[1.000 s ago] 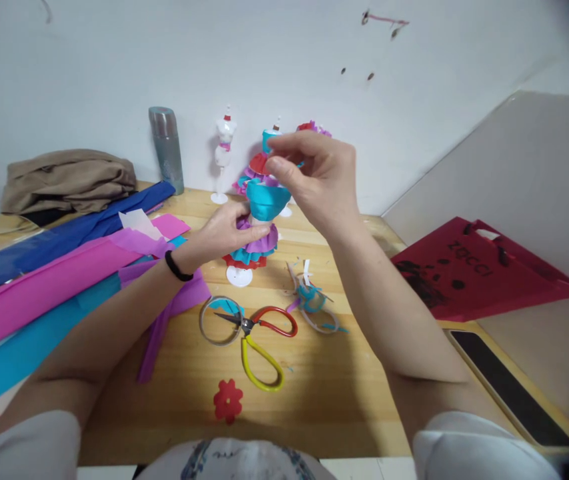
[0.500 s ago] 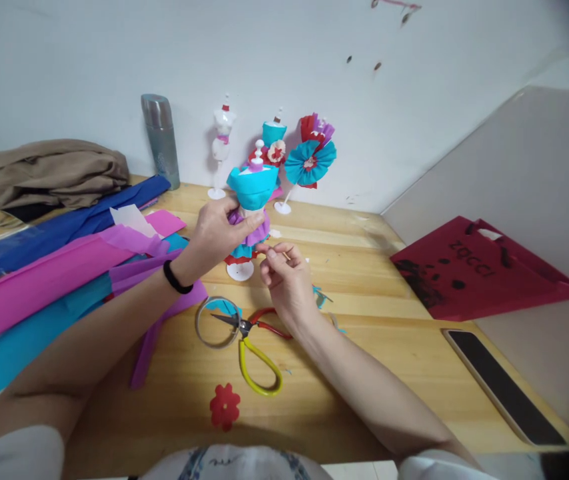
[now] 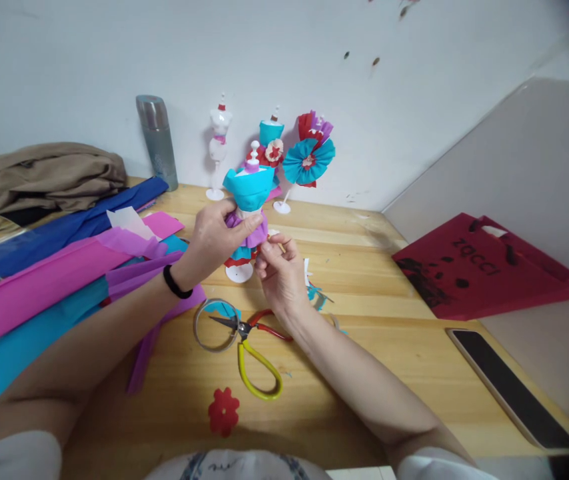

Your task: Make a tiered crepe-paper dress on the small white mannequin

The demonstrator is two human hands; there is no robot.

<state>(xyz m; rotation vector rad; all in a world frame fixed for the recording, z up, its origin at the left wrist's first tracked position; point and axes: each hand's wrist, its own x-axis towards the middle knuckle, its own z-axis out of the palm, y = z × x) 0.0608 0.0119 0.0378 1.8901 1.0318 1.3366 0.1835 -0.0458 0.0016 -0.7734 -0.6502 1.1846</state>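
A small dress form (image 3: 249,190) stands on a white round base, wearing a blue crepe-paper top and a layered purple, blue and red paper skirt. My left hand (image 3: 222,233) is closed round its waist, thumb across the front. At the right edge of the skirt, my right hand (image 3: 279,263) has thumb and forefinger pinched together; the skirt's edge is at its fingertips. Just below lie scissors (image 3: 244,330) with one yellow and one red handle, blades over a tape ring (image 3: 199,340). A red paper flower (image 3: 223,412) lies nearer me.
Behind stand a bare white dress form (image 3: 217,150) and two dressed ones. Crepe-paper sheets (image 3: 39,280), a brown cloth (image 3: 49,177) and a flask (image 3: 158,143) are on the left. To the right are a red paper bag (image 3: 484,273) and a phone (image 3: 509,387).
My right hand has shifted slightly up and left along the skirt's edge, still pinching. My left hand keeps its hold on the dress form. The view has moved a little.
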